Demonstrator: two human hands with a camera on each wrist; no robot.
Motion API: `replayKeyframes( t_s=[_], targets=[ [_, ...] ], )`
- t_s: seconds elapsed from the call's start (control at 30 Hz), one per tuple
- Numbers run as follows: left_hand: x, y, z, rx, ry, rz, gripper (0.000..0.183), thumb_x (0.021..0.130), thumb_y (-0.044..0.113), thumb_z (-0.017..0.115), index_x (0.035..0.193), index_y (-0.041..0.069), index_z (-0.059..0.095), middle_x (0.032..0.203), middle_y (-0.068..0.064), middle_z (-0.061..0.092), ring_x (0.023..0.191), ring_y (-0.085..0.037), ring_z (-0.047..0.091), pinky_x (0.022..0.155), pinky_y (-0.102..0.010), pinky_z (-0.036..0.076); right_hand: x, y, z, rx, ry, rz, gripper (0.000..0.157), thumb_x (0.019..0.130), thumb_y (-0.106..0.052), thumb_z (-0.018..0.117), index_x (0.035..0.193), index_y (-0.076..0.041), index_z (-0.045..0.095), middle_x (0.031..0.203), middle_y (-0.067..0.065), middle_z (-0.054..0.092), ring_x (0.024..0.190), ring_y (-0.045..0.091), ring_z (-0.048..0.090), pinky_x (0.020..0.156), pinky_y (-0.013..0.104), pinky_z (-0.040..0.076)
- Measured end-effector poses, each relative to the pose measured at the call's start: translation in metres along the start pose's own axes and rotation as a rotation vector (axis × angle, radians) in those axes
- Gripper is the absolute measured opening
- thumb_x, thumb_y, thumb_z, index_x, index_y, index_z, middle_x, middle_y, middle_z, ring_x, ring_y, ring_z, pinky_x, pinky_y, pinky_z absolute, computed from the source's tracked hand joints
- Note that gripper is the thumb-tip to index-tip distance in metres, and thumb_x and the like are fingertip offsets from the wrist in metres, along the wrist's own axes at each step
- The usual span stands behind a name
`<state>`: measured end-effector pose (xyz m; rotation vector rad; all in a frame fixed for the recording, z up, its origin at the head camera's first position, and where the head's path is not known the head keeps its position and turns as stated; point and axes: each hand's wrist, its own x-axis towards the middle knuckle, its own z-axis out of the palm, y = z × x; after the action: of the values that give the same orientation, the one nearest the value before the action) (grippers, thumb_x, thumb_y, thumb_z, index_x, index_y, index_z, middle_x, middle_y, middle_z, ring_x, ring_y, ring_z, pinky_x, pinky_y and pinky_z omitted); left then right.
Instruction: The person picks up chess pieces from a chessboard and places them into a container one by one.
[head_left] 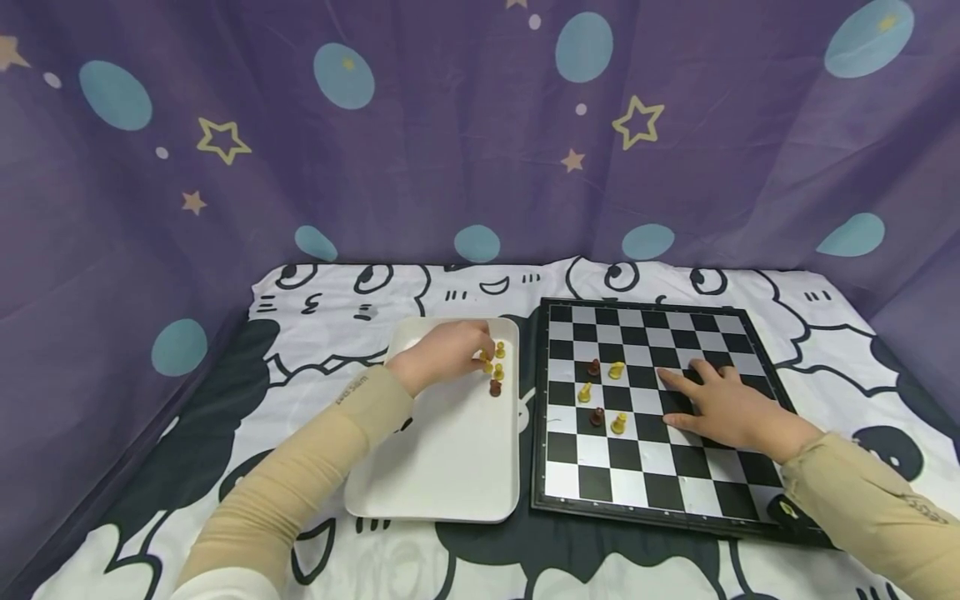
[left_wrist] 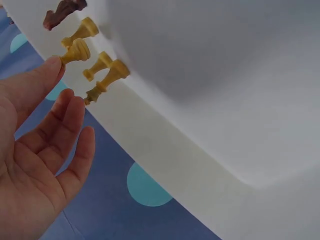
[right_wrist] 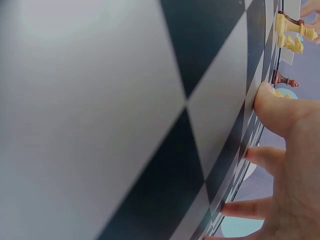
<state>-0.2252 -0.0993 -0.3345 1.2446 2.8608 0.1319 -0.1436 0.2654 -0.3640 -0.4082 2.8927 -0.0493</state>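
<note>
At the far right of the white tray (head_left: 442, 467), my left hand (head_left: 452, 348) pinches a yellow chess piece (left_wrist: 77, 50) by its top, thumb in front and the other fingers loosely bent. Close by stand more yellow pieces, a king (left_wrist: 109, 79) among them, and a dark brown piece (head_left: 495, 388). My right hand (head_left: 731, 410) lies spread over the black and silver chessboard (head_left: 656, 475), fingertips down on the squares. To its left on the board are a yellow knight (head_left: 617, 370), two other yellow pieces and two dark ones, including a brown piece (head_left: 597, 417).
Tray and board sit side by side with a narrow gap on a black and white cartoon cloth (head_left: 420, 558). Behind them hangs a purple curtain (head_left: 450, 167) with stars and blue ovals. The board has a raised black rim, and the right sleeve (head_left: 870, 492) crosses its near right corner.
</note>
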Motion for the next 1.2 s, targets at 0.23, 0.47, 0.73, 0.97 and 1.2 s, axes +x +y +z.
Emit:
replayKeyframes(
  t_s=[0.23, 0.47, 0.73, 0.97, 1.2],
  targets=[
    [0.0013, -0.0008, 0.0055, 0.002, -0.032, -0.013, 0.011, 0.081, 0.008, 0.073, 0.091, 0.012, 0.075, 0.093, -0.005, 0.064, 0.083, -0.017, 0.060, 0.076, -0.029, 0.051, 0.0000, 0.0006, 0.0002, 0.003, -0.002, -0.001, 0.079, 0.083, -0.067, 0.051, 0.141, -0.016, 0.044, 0.133, 0.034, 0.037, 0.109, 0.059, 0.041, 0.071, 0.066, 0.046],
    [-0.0002, -0.0020, 0.0067, -0.011, -0.041, -0.014, 0.010, 0.080, 0.008, 0.074, 0.089, 0.011, 0.075, 0.088, -0.004, 0.063, 0.080, -0.016, 0.058, 0.074, -0.028, 0.050, 0.0003, 0.0004, 0.0003, 0.004, -0.002, -0.003, 0.080, 0.082, -0.068, 0.051, 0.142, -0.016, 0.044, 0.133, 0.034, 0.036, 0.110, 0.061, 0.040, 0.072, 0.066, 0.046],
    [0.0003, -0.0042, 0.0095, -0.010, -0.043, 0.001, 0.008, 0.080, 0.009, 0.074, 0.088, 0.011, 0.075, 0.084, -0.001, 0.061, 0.077, -0.013, 0.057, 0.071, -0.025, 0.050, 0.0008, 0.0010, 0.0014, -0.001, -0.007, 0.002, 0.079, 0.082, -0.068, 0.051, 0.142, -0.016, 0.043, 0.133, 0.033, 0.037, 0.110, 0.060, 0.040, 0.073, 0.066, 0.046],
    [-0.0002, -0.0039, 0.0093, 0.003, -0.035, 0.017, 0.007, 0.080, 0.008, 0.074, 0.086, 0.012, 0.074, 0.083, -0.002, 0.061, 0.075, -0.013, 0.057, 0.070, -0.025, 0.049, 0.0005, 0.0008, 0.0014, 0.003, -0.008, 0.003, 0.080, 0.082, -0.069, 0.051, 0.142, -0.016, 0.043, 0.133, 0.034, 0.036, 0.112, 0.061, 0.038, 0.072, 0.066, 0.046],
    [-0.0008, -0.0030, 0.0084, 0.010, -0.040, 0.007, 0.008, 0.080, 0.008, 0.073, 0.087, 0.012, 0.074, 0.084, -0.003, 0.062, 0.075, -0.013, 0.056, 0.070, -0.026, 0.049, 0.0006, 0.0011, 0.0018, 0.003, -0.009, 0.005, 0.079, 0.082, -0.068, 0.051, 0.142, -0.016, 0.043, 0.134, 0.034, 0.035, 0.112, 0.061, 0.038, 0.072, 0.066, 0.046]
  ],
)
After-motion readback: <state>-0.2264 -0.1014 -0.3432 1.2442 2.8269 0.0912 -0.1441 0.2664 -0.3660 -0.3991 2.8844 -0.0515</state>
